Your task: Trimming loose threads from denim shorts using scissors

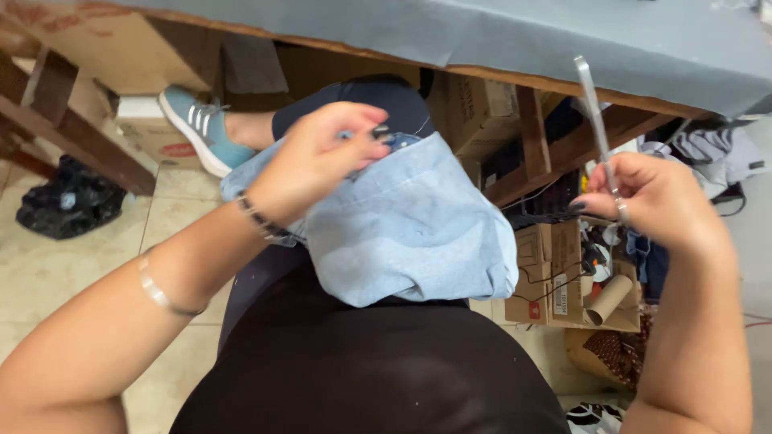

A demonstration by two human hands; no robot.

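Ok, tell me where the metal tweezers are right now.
In the head view the metal tweezers stand upright at right, pinched in the right hand, their tips rising before the grey table edge, apart from the light blue denim.

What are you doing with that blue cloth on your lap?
A seated person is working on a piece of light blue denim lying on their lap. The left hand pinches its top edge. The right hand is raised off to the side, holding thin metal tweezers pointing up. A grey-covered table stands in front.

blue sneaker (195,127), black bag (68,201), cardboard boxes (547,277), cardboard tube (609,297)
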